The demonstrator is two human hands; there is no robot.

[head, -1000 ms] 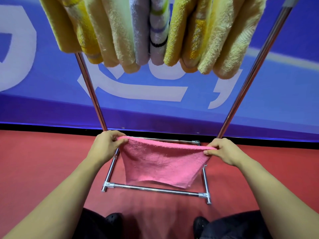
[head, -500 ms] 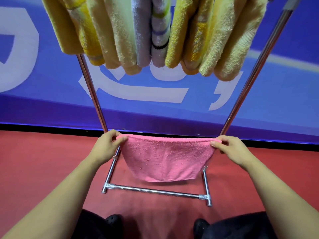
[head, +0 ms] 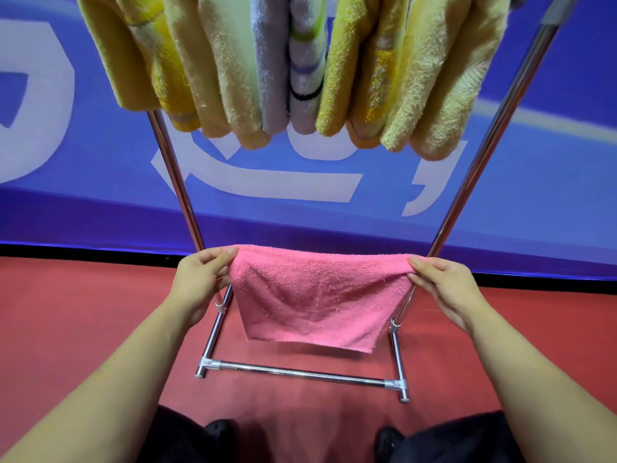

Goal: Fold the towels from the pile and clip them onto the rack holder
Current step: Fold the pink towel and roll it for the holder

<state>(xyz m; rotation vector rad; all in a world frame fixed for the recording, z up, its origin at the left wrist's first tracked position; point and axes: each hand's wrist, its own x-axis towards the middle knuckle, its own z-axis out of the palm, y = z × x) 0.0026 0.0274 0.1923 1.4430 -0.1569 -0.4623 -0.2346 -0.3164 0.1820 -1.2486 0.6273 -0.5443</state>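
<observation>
While held: pink towel (head: 320,295) hangs before the rack (head: 293,372).
Hands: left hand (head: 200,279), right hand (head: 444,289) each pinching a top corner.

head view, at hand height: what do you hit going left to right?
left hand pinching one top corner → pink towel stretched between the hands → right hand pinching the other top corner.
</observation>
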